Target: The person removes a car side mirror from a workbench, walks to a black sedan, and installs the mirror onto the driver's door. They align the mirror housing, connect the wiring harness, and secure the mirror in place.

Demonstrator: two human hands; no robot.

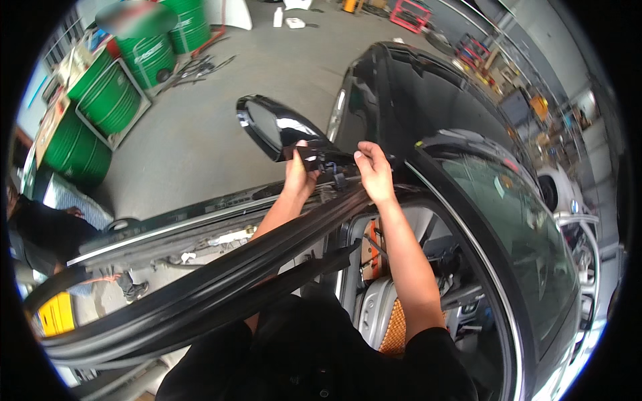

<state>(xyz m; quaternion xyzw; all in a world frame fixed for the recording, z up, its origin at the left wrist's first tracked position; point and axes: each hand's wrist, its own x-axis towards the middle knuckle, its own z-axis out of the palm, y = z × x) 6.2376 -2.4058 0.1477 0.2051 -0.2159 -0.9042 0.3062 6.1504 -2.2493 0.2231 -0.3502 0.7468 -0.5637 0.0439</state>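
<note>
Black shirt cloth [321, 361] lies nearest the camera, well below the side mirror [271, 127], which sits at the front end of a black door frame [200, 284]. The left hand [301, 175] has its thumb and fingers bent round the mirror's dark inner end. Just right of the mirror, the right hand [376, 175] has loosely curled fingers; whether they pinch anything, one cannot tell. Small dark parts [332, 167] show between the hands, beside the mirror's base. Right of the mirror stretches a glossy black hood [438, 100]. Green drums [110, 107] stand well left of the mirror, and another person [50, 227] is at its lower left.
</note>
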